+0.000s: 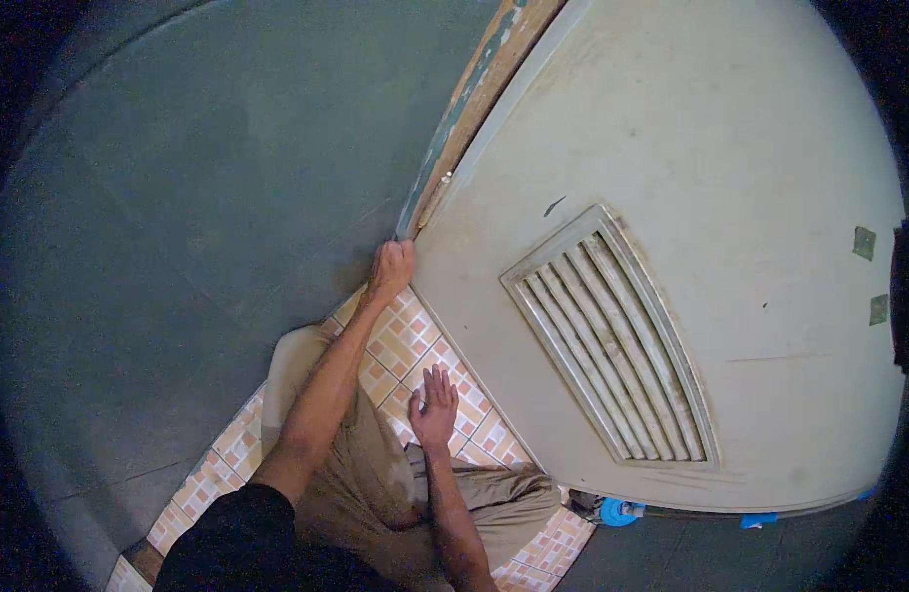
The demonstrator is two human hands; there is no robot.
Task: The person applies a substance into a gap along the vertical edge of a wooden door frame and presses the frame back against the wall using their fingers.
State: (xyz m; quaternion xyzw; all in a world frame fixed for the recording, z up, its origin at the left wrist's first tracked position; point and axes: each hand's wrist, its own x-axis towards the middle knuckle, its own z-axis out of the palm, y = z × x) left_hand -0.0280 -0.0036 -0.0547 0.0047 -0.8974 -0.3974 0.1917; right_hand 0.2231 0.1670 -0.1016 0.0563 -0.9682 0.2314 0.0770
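At the foot of a worn door frame [462, 128], with its peeling paint and bare wood, my left hand [392, 266] is closed. Whatever its fingers grip there, if anything, is hidden. Just above the hand, a hinge [435, 200] joins the frame to a pale door [770, 207]. My right hand [435, 407] hovers over or rests on the patterned tile floor [405, 340], fingers stretched and apart, holding nothing. I cannot tell whether it touches the tiles. The door's lower edge runs to the right of both hands.
A slatted vent [617, 345] is set into the door. Left of the frame stands a dark grey-green wall [208, 197]. My bent legs [376, 474] take up the floor below my hands. A blue object [617, 511] shows past the door's edge at lower right.
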